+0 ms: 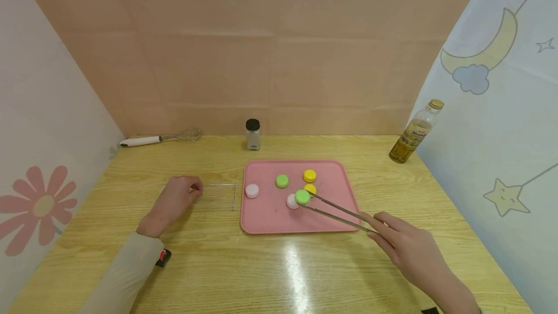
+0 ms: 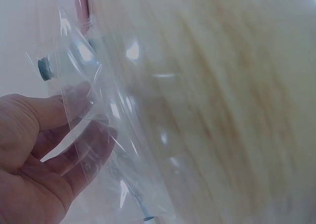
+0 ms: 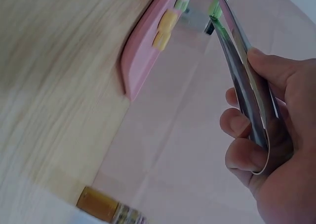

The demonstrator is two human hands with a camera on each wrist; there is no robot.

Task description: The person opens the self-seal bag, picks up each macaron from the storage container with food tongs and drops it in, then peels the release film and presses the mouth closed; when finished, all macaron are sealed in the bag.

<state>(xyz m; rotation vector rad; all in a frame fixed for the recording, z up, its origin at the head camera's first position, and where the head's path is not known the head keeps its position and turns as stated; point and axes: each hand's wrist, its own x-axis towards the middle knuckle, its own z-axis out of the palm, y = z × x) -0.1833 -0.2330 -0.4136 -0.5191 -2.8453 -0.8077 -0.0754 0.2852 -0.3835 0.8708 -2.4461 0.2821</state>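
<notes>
My right hand (image 1: 411,248) grips a pair of metal tongs (image 1: 335,217), also seen in the right wrist view as tongs (image 3: 249,80) pressed between thumb and fingers. Between the tong tips is a green macaron (image 1: 302,196), above the pink tray (image 1: 261,227). A white macaron (image 1: 292,201) and a yellow macaron (image 1: 310,188) lie partly hidden behind it. Left of the tray, my left hand (image 1: 176,200) pinches the side of a clear plastic box (image 1: 222,197). Its transparent wall (image 2: 133,115) spreads in front of the fingers in the left wrist view.
Also on the tray are another green macaron (image 1: 282,181), yellow macaron (image 1: 309,175) and white macaron (image 1: 252,191). Along the back stand a black-capped jar (image 1: 253,135) and an oil bottle (image 1: 411,137). A whisk (image 1: 148,140) lies at the back left.
</notes>
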